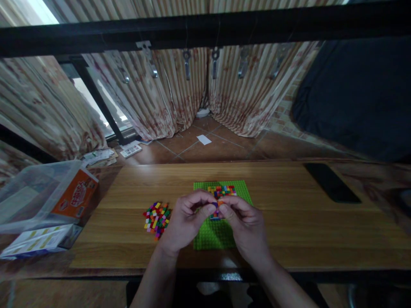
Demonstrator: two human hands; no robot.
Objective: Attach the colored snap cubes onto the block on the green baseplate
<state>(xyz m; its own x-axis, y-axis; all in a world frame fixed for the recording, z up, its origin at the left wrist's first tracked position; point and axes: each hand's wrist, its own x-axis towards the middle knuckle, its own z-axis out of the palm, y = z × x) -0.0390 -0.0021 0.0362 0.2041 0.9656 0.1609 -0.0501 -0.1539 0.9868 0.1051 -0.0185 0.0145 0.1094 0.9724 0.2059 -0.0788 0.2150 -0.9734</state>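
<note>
A green baseplate (236, 190) lies flat in the middle of the wooden table (289, 222), with a patch of small coloured bricks (221, 191) fixed on its far part. My left hand (186, 220) and my right hand (245, 224) meet over the plate's middle, fingertips pinched together on a small blue and orange brick piece (217, 207). A loose pile of coloured bricks (156, 218) sits on the table just left of my left hand. My hands hide the middle of the plate.
A black phone (332, 182) lies at the table's far right. A clear plastic bin (38, 192) with an orange box (75, 194) and a white box (40, 241) stand at the left. Striped curtains and a black bar (205, 30) lie beyond, with papers on the tiled floor.
</note>
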